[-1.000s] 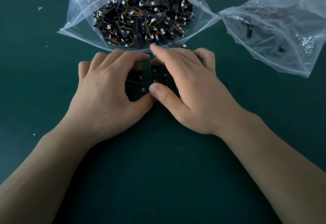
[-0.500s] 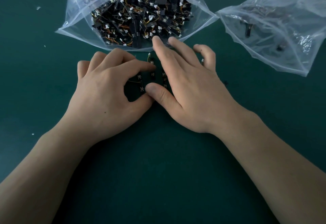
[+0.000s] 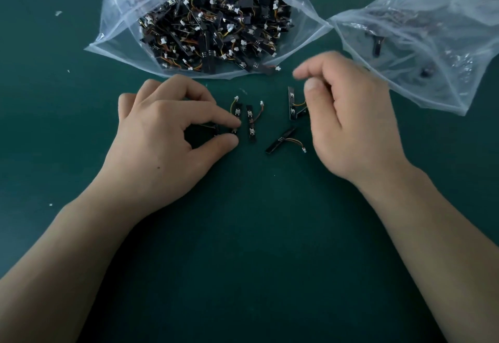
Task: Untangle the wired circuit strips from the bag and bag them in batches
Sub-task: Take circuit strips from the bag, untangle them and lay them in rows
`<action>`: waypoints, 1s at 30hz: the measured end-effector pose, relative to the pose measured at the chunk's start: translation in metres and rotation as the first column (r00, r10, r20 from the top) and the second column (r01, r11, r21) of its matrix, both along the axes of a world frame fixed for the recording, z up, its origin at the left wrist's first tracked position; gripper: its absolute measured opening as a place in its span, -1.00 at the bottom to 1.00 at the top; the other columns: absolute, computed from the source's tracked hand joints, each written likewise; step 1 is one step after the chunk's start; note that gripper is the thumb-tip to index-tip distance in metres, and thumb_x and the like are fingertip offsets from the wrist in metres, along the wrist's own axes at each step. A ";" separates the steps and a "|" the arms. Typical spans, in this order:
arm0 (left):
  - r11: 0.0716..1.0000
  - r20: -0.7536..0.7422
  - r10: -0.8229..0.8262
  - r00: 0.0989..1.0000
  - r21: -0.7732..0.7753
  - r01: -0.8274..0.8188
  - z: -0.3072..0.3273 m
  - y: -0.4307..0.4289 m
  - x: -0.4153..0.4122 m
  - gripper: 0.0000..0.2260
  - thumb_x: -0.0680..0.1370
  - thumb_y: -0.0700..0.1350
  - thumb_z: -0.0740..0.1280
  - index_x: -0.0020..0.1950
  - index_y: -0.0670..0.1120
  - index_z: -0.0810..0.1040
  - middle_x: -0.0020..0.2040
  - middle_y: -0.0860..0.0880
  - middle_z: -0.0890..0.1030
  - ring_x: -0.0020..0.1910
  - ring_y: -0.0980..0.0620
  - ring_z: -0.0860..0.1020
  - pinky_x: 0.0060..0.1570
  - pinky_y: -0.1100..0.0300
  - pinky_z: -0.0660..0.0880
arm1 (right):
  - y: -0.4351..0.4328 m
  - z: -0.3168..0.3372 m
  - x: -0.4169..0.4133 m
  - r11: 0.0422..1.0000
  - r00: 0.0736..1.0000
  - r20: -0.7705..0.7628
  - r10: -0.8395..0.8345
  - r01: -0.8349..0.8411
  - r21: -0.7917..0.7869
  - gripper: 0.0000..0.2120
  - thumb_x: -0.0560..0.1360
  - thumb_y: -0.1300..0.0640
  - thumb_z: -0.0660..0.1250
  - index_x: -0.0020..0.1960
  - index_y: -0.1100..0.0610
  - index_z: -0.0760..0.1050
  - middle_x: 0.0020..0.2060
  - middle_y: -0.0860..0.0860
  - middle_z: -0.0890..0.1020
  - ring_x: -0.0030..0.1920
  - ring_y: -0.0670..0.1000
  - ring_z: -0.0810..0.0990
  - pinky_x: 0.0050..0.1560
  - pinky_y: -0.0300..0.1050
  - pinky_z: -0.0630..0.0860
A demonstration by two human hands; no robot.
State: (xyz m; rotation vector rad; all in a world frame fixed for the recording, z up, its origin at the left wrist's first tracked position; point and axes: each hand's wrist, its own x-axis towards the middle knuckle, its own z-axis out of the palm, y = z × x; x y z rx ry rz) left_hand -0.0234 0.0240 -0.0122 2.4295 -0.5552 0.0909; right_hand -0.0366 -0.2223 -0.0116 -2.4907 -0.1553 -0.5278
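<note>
We are parting our hands, uncovering freed circuit strips [image 3: 251,124] on the table [image 3: 256,234] before the source bag [image 3: 116,32]. Our left hand [image 3: 167,137] is pinching one strip [image 3: 238,112] between forefinger and thumb. Our right hand [image 3: 351,116] is curling loosely, blurred, so we cannot tell whether it is holding anything.

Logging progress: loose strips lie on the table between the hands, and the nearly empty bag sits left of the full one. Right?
No: the head view shows the nearly empty bag right of the full bag. Loose strips do lie on the table between left hand and right hand.
</note>
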 end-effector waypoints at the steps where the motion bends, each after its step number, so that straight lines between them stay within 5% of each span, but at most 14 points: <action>1: 1.000 -0.005 0.003 1.000 -0.007 -0.003 0.001 0.000 0.000 -0.85 0.48 0.24 0.42 0.04 0.38 0.64 0.11 0.19 0.53 0.16 0.03 0.41 0.21 0.14 0.10 | -0.002 0.000 -0.001 1.000 0.999 -0.037 -0.002 0.001 -0.007 -0.78 0.66 0.21 0.20 0.18 0.16 0.61 -0.10 -0.14 0.58 -0.09 -0.08 0.55 0.02 0.03 0.51; 7: 1.000 -0.019 0.014 1.000 -0.017 -0.014 0.003 -0.001 0.000 -0.89 0.45 0.26 0.42 -0.03 0.38 0.62 0.17 0.17 0.52 0.20 0.06 0.40 0.25 0.12 0.11 | 0.000 0.005 -0.013 0.990 0.988 -0.055 -0.143 0.142 -0.014 -0.77 0.63 0.03 0.27 0.22 0.10 0.56 -0.06 -0.04 0.55 -0.08 -0.02 0.49 0.02 0.04 0.49; 13: 0.999 -0.020 0.016 1.000 -0.035 -0.017 0.004 -0.003 -0.001 -0.91 0.45 0.26 0.44 -0.08 0.39 0.59 0.17 0.19 0.52 0.21 0.09 0.39 0.26 0.08 0.14 | 0.007 0.002 -0.037 0.985 0.990 -0.116 -0.083 0.064 -0.157 -0.56 0.53 -0.23 0.34 0.22 0.08 0.56 0.03 -0.02 0.52 0.06 0.07 0.53 0.16 0.04 0.43; 21: 0.999 -0.005 0.025 1.000 -0.030 -0.025 0.003 -0.005 0.000 -0.86 0.47 0.36 0.46 -0.08 0.36 0.63 0.19 0.23 0.53 0.24 0.08 0.42 0.28 0.07 0.17 | 0.027 0.005 -0.038 0.956 0.994 -0.095 -0.048 0.018 -0.293 -0.57 0.48 -0.34 0.38 0.02 0.02 0.61 0.00 -0.03 0.51 0.05 0.08 0.49 0.12 0.00 0.34; 26: 0.978 0.002 0.097 0.995 -0.184 -0.095 0.003 0.000 0.004 -0.87 0.58 0.11 0.38 0.11 0.28 0.65 0.18 0.24 0.59 0.26 0.07 0.52 0.37 -0.05 0.42 | 0.019 0.009 -0.040 0.919 0.990 -0.044 -0.137 0.110 -0.377 -0.44 0.43 -0.47 0.31 0.01 0.02 0.61 -0.02 -0.02 0.52 0.05 0.12 0.49 0.13 0.04 0.28; 30: 0.995 0.019 0.102 0.995 -0.016 -0.102 0.002 -0.002 0.002 -0.68 0.52 0.11 0.37 0.28 0.24 0.59 0.16 0.28 0.53 0.21 0.14 0.37 0.28 0.04 0.22 | 0.017 0.008 -0.041 0.944 0.992 -0.062 -0.109 0.084 -0.320 -0.52 0.39 -0.44 0.39 -0.05 -0.03 0.61 -0.03 -0.08 0.53 0.05 0.06 0.50 0.12 -0.05 0.14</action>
